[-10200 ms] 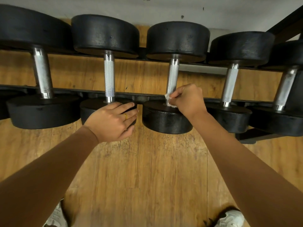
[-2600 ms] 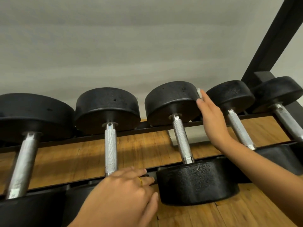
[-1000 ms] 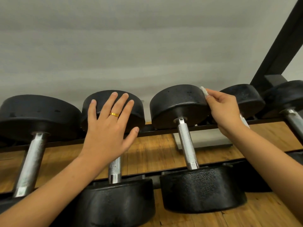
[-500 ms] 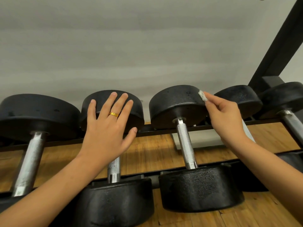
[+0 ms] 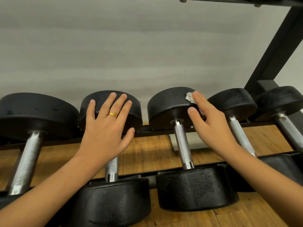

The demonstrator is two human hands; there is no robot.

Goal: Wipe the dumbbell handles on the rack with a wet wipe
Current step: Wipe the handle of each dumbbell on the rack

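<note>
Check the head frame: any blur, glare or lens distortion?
Head view: focus crisp on left hand, right hand and the middle handle; light soft and even, only mild sheen on that steel, no blown glare; wide-angle splays the leftmost dumbbell outward and leans the rack upright.

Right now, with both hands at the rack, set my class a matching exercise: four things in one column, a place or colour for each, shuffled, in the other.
1 left hand
2 wet wipe
3 ring
4 third dumbbell's handle, counting from the left

A gold, on a finger
B silver, untouched, between the hands
C flat on the second dumbbell's far head
D white, under the right hand on the third dumbbell's far head

Pairs: 1-C, 2-D, 3-A, 4-B
</note>
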